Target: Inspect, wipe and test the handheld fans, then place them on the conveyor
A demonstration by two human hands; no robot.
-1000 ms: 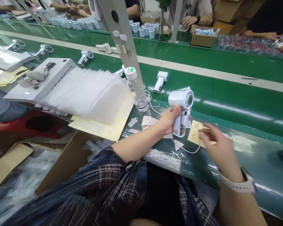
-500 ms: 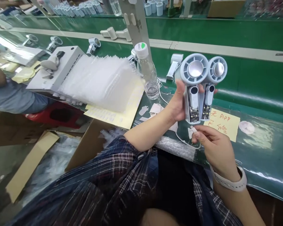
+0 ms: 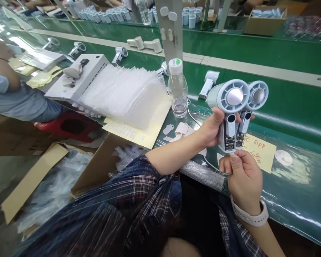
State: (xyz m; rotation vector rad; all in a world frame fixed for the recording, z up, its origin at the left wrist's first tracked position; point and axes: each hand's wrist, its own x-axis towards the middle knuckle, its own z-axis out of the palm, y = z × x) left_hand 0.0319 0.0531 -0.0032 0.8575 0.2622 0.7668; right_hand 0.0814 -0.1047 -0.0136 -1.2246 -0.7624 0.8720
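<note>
Two light-blue handheld fans stand side by side in my left hand (image 3: 212,128), whose fingers wrap behind them. On the nearer fan (image 3: 230,100) and the farther fan (image 3: 256,96), the handle fronts are off and dark circuit boards show. My right hand (image 3: 244,175) pinches the end of a white cable (image 3: 210,164) right against the bottom of the nearer fan's handle. The fingers cover the plug, so I cannot tell how deep it sits. Behind the hands lies a yellow note (image 3: 267,151) with red handwriting, partly covered.
A plastic bottle (image 3: 178,89) stands left of the fans, beside a stack of white sleeves (image 3: 125,96) and a white box (image 3: 77,76). Another fan (image 3: 210,84) lies on the green bench behind. At far left sits a co-worker (image 3: 16,89). An open carton (image 3: 96,167) is below.
My right hand has brought the cable end up to the bottom of the nearer fan. Both fans sit lower and slightly farther right in view; the camera has shifted a little.
</note>
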